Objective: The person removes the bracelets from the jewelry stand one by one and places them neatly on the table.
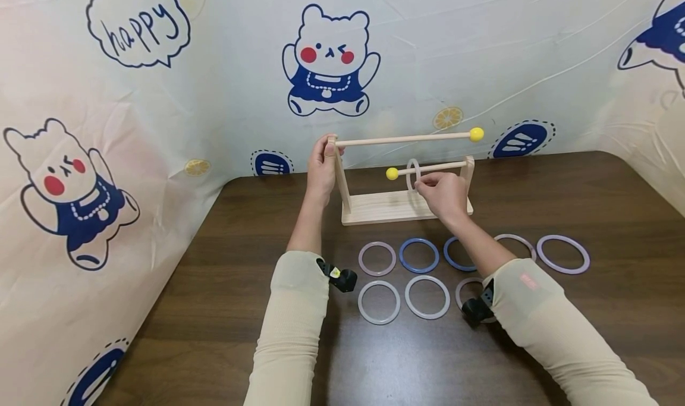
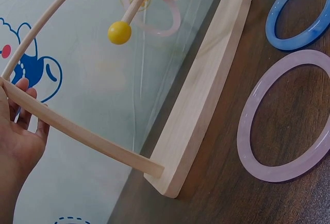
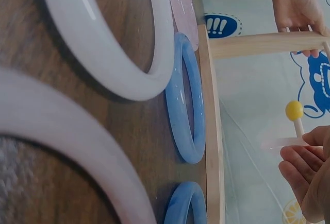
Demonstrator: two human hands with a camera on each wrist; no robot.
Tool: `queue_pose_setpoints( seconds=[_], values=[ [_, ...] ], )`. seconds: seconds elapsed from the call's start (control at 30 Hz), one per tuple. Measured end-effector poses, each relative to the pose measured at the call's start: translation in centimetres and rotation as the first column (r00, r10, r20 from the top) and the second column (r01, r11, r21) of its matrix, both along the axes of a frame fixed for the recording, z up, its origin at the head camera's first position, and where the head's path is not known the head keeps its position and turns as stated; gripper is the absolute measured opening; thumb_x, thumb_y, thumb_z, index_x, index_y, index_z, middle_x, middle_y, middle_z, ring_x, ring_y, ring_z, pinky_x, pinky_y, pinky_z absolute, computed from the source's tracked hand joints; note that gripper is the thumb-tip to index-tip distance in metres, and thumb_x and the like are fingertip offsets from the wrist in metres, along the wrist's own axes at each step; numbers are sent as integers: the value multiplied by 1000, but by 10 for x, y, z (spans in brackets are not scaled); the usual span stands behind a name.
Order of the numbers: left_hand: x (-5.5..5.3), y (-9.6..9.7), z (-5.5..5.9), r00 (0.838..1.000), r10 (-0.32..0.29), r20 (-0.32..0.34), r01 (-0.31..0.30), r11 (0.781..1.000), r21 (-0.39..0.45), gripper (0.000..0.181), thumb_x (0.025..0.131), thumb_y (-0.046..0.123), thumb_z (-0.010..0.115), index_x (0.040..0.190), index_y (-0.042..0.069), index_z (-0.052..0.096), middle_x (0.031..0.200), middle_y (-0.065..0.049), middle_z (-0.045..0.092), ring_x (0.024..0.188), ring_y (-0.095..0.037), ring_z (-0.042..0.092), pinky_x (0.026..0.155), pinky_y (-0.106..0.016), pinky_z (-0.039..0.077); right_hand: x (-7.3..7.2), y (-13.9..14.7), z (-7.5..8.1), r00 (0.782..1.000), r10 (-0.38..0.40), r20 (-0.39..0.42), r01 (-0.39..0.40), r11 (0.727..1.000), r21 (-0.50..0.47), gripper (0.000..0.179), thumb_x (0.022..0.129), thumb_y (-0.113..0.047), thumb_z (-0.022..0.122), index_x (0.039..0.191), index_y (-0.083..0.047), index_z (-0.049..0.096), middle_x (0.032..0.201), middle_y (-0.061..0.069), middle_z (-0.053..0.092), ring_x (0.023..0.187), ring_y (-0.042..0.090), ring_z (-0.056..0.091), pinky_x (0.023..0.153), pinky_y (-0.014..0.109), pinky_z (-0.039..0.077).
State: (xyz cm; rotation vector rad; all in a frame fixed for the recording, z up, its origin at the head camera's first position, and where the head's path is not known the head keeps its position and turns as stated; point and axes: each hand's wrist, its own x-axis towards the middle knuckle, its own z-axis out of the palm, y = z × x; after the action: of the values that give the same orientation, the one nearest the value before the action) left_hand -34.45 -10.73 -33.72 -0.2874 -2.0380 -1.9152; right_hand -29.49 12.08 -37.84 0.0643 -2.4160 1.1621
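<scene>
In the head view a wooden stand (image 1: 393, 208) has an upper rod (image 1: 407, 139) and a shorter lower rod (image 1: 441, 167), each tipped with a yellow ball. My left hand (image 1: 321, 171) grips the top of the stand's left post (image 2: 77, 126), its fingers partly behind the wood. My right hand (image 1: 445, 193) pinches the edge of a pale translucent ring (image 1: 409, 177). That ring encircles the lower rod just behind its yellow ball (image 1: 392, 173); in the left wrist view the rod passes through it.
Several rings lie in two rows on the brown table before the stand, among them a blue ring (image 1: 419, 270), a pink ring (image 1: 377, 273) and a white ring (image 1: 379, 321). My right forearm covers part of some. A printed cloth (image 1: 230, 67) hangs behind the table.
</scene>
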Motion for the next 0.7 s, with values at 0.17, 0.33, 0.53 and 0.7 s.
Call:
queue_pose_setpoints(
  seconds=[0.17,0.33,0.53,0.7],
  values=[
    [0,0,0,1000,-2,-11,3,1000,7,40,97,27,41,126,1,49,104,-15,59,102,-22,55,90,-34,39,1,-3,0,1000,2,-10,-2,1000,10,12,81,-14,68,83,-4,75,74,9,69,66,23,64,56,32,43],
    [-1,1,-1,1000,-3,-18,4,1000,9,39,97,27,40,125,1,50,104,-18,58,102,-23,55,90,-33,39,1,-7,1,1000,9,-11,-9,1000,16,13,81,-14,68,83,-4,75,75,8,70,64,22,64,54,31,41],
    [-2,0,-1,1000,-11,-28,11,1000,9,42,97,28,40,126,-1,49,106,-23,56,102,-26,53,88,-32,39,2,-11,3,1000,23,2,-23,1000,9,13,82,-15,67,85,-5,75,76,7,70,64,21,64,51,29,40],
    [-2,0,-1,999,-10,-31,10,1000,5,43,97,28,40,127,-2,48,102,-19,58,98,-22,54,86,-31,40,3,-14,3,1000,30,3,-30,1000,1,12,82,-14,67,85,-5,75,76,7,70,65,22,64,51,29,40]
  ],
)
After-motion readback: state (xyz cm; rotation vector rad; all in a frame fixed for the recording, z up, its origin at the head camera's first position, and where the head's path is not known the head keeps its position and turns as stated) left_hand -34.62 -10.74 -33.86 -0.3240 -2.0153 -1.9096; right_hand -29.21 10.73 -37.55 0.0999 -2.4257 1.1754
